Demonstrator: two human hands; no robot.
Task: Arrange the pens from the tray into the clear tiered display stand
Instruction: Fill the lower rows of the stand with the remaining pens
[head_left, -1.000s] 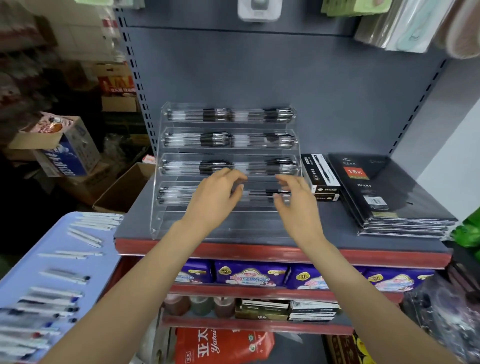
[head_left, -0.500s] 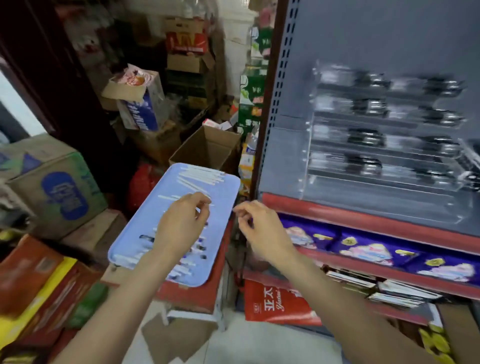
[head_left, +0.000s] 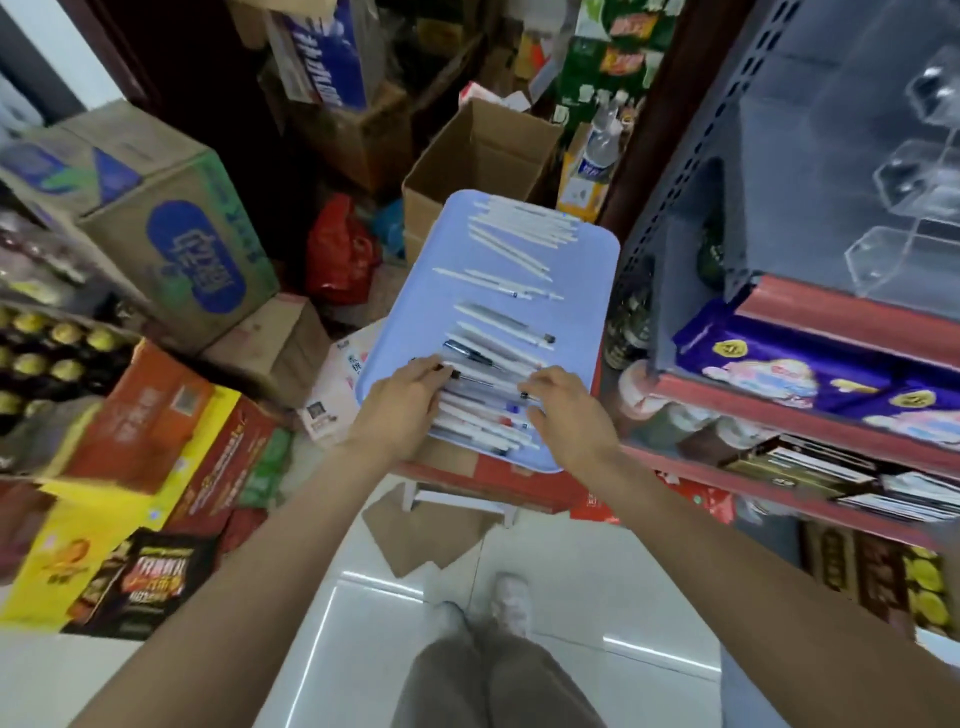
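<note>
A light blue tray (head_left: 582, 270) stands on a low red stand in front of me. Several white pens (head_left: 519, 228) lie at its far end, a few more (head_left: 498, 288) across the middle, and a dense pile of clear and white pens (head_left: 488, 415) at the near end. My left hand (head_left: 400, 402) rests on the left ends of that pile, fingers curled onto the pens. My right hand (head_left: 569, 413) curls its fingers on the right ends. The clear tiered display stand (head_left: 914, 208) shows blurred at the upper right, on the grey shelf.
The red-edged shelf unit (head_left: 810, 312) runs along the right, with purple packs and boxes on its lower levels. An open cardboard box (head_left: 478, 161) sits behind the tray. Stacked cartons (head_left: 171, 218) crowd the left. White floor tiles and my legs are below.
My view swung left and down from the display stand to the tray. Both hands left the stand, crossed to the tray and now sit on the near pile of pens.
</note>
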